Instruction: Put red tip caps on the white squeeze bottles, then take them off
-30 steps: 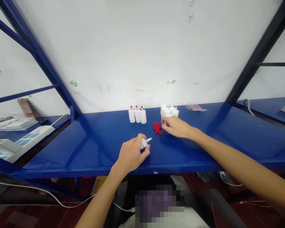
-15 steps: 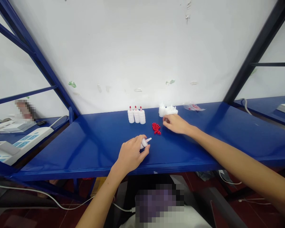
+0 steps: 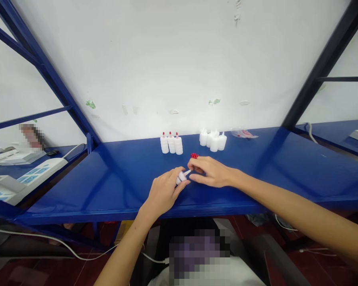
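Observation:
My left hand [image 3: 167, 186] grips a white squeeze bottle [image 3: 180, 178] that lies tilted, its pointed nozzle [image 3: 187, 172] aimed right. Close to that nozzle, my right hand [image 3: 210, 171] has its thumb and curled fingers apart, with nothing visible between them. Behind my right hand shows a small pile of red caps [image 3: 194, 155], partly covered by the fingers. Three white bottles with red caps [image 3: 172, 145] stand upright farther back on the left. Several uncapped white bottles [image 3: 214, 142] stand in a group at the back right.
A clear plastic bag [image 3: 245, 134] with red pieces lies near the wall at the right. The blue table [image 3: 122, 174] has its front edge close to me. A white power strip [image 3: 37, 178] sits at the left beyond the blue frame post [image 3: 68, 103].
My right hand has left the uncapped bottles and red caps, moving left and toward me to the nozzle. My left hand has stayed in place with its bottle.

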A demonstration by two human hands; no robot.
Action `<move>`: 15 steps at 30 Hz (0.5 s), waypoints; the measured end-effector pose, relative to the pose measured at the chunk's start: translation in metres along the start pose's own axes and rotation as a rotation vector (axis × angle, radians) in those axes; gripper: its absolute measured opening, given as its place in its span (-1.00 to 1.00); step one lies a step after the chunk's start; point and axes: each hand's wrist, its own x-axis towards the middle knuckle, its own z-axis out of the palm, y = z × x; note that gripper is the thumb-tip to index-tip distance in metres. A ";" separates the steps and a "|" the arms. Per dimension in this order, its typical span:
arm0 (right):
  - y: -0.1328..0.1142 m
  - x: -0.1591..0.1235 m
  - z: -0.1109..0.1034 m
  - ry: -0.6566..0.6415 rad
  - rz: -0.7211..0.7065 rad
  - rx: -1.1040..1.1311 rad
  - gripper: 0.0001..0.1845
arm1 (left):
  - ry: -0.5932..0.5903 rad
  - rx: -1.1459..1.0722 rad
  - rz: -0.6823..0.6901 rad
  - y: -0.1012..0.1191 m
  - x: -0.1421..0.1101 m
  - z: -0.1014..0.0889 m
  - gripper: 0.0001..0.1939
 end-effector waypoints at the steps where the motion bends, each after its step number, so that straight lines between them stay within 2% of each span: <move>1: -0.003 0.000 0.002 -0.023 -0.013 0.017 -0.76 | 0.002 -0.007 0.002 0.000 0.000 0.000 -0.62; 5: -0.005 -0.001 0.005 -0.015 -0.021 0.016 -0.80 | 0.017 -0.043 0.012 -0.003 0.000 0.000 -0.60; 9: -0.004 0.000 0.005 -0.023 -0.031 0.020 -0.75 | 0.024 -0.077 0.040 -0.004 -0.001 0.001 -0.58; 11: -0.001 0.000 0.004 0.028 -0.008 0.017 -0.73 | 0.033 -0.088 0.011 -0.005 -0.001 0.002 -0.53; 13: 0.008 -0.001 -0.002 0.133 0.094 -0.048 -0.72 | 0.050 -0.106 -0.054 -0.006 -0.001 0.002 -0.53; 15: 0.021 -0.002 -0.010 0.202 0.272 -0.207 -0.71 | 0.074 -0.128 -0.102 -0.007 0.001 0.002 -0.61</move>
